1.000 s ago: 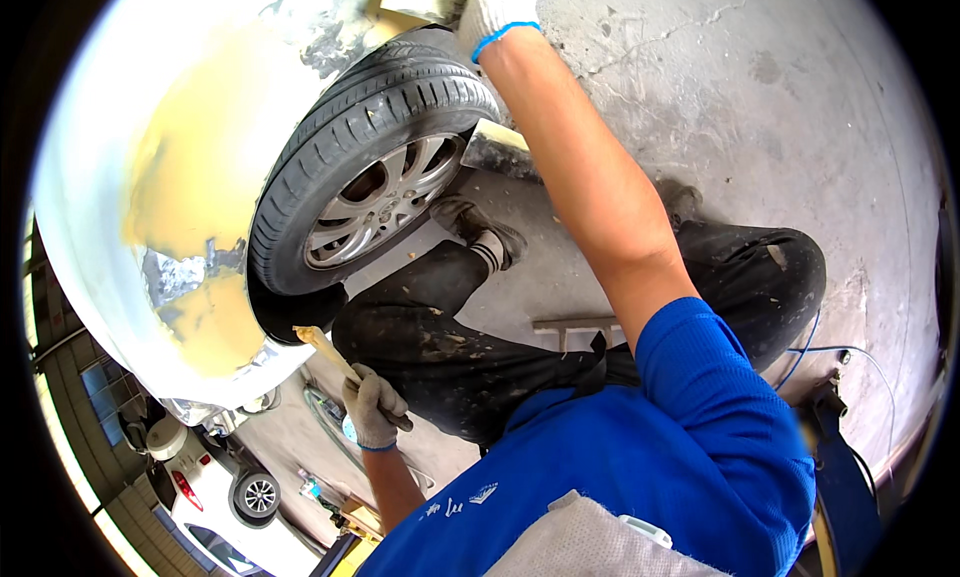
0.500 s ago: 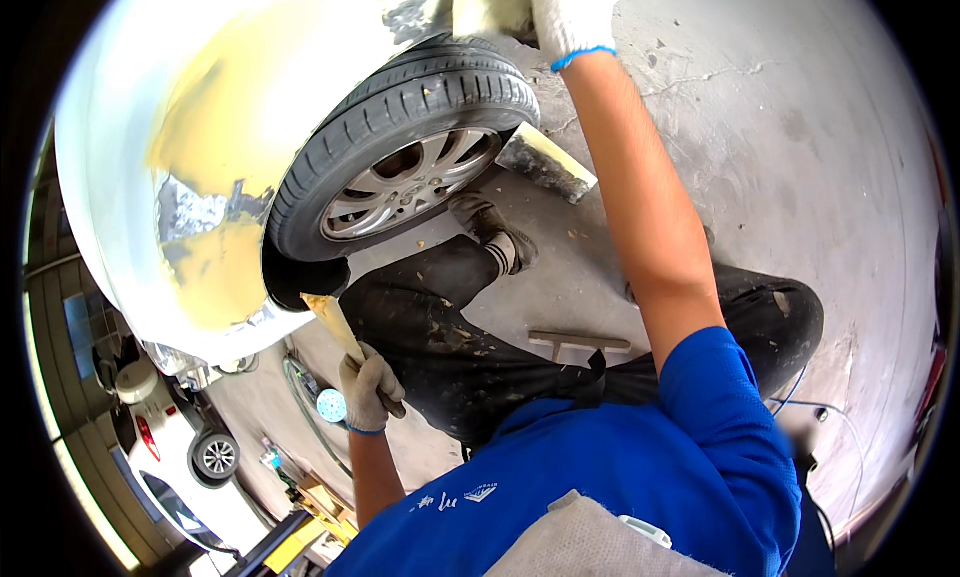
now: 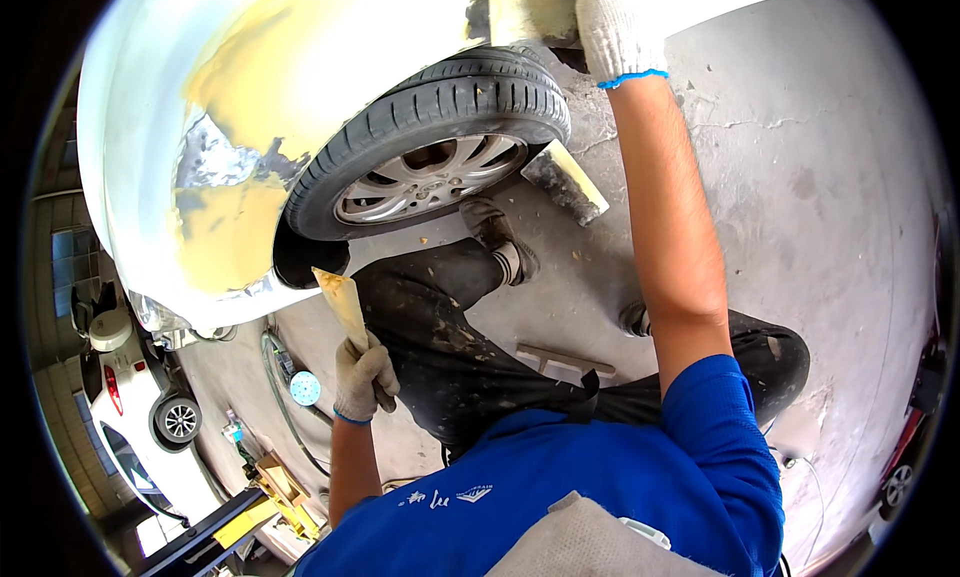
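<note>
My left hand [image 3: 362, 379], in a grey work glove, is closed round a pale yellow putty spreader [image 3: 343, 302]. Its blade points up, with brownish smears at the tip, just below the car's bumper edge. At the upper edge, my right hand [image 3: 618, 27], in a white knit glove with a blue cuff, reaches the car above the tyre. Its fingers are cut off by the frame. A flat, yellow-and-grey smeared surface [image 3: 530, 12] lies just left of it; whether the hand holds that is unclear. The white car panel [image 3: 130, 187] bears patches of yellow filler [image 3: 235, 232].
The car's wheel [image 3: 430, 185] stands between my hands. On the floor lie a smeared rectangular plate [image 3: 567, 182], a long grey bar [image 3: 565, 361], and a sander with a pale blue round pad [image 3: 305, 389] and hose. Another white car [image 3: 150, 447] stands at the left.
The view has turned slightly; the wheel and panel sit further right. My right hand stays by the car above the tyre, and my left hand still holds the putty spreader.
</note>
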A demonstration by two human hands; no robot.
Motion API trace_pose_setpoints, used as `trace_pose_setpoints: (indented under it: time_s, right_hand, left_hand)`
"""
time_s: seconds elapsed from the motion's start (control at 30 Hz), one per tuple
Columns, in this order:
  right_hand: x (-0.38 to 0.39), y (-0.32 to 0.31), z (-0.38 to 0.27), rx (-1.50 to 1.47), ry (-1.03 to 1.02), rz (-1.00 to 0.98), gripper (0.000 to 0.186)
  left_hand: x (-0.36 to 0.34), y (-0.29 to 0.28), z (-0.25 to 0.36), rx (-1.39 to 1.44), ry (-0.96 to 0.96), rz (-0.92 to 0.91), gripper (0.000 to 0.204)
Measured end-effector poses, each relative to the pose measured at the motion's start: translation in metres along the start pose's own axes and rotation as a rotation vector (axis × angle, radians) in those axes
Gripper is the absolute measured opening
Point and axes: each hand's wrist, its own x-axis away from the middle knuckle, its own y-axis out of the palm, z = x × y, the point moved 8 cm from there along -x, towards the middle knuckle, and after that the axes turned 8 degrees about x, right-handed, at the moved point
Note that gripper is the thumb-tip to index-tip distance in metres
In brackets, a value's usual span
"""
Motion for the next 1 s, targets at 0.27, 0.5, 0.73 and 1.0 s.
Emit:
trace_pose_setpoints:
  time_s: [0.27, 0.5, 0.73, 1.0]
  right_hand:
    - [0.077, 0.016, -0.026, 0.165, 0.001, -0.155, 0.049]
    - [0.219, 0.0, -0.081, 0.334, 0.025, -0.267, 0.023]
    - [0.252, -0.056, -0.104, 0.698, 0.172, -0.627, 0.023]
    - [0.289, -0.094, -0.082, -0.03, 0.425, 0.002, 0.029]
  left_hand:
    - [0.002, 0.0, 0.006, 0.012, 0.041, -0.029, 0.016]
    - [0.027, 0.092, 0.015, -0.505, 0.104, -0.258, 0.028]
    - [0.033, 0.136, 0.012, -0.107, 0.225, -0.315, 0.024]
    - [0.066, 0.159, -0.002, -0.23, -0.082, -0.742, 0.021]
